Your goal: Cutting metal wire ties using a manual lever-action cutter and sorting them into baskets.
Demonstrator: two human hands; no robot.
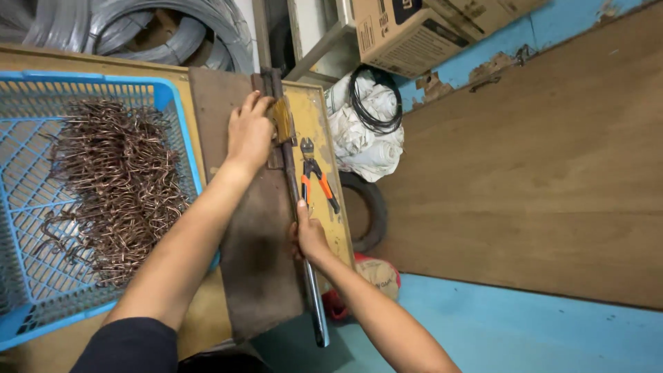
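My left hand (250, 131) presses down on the top end of a wire-bending jig, fingers over its brass-coloured bracket (282, 119). My right hand (308, 235) is wrapped around the long metal lever bar (315, 304) that runs along the edge of a dark brown board (259, 269). Orange-handled cutters (314, 176) lie on the yellowish bench (338, 228) just beyond the bar, between my two hands.
A blue plastic crate (181, 124) at left holds several bent copper-coloured wire pieces (117, 186). Wire coils (173, 31) lie at the top left. A white sack with a black wire loop (373, 110), a tyre (369, 207), cardboard boxes (407, 31) and a brown wooden panel (552, 159) are at right.
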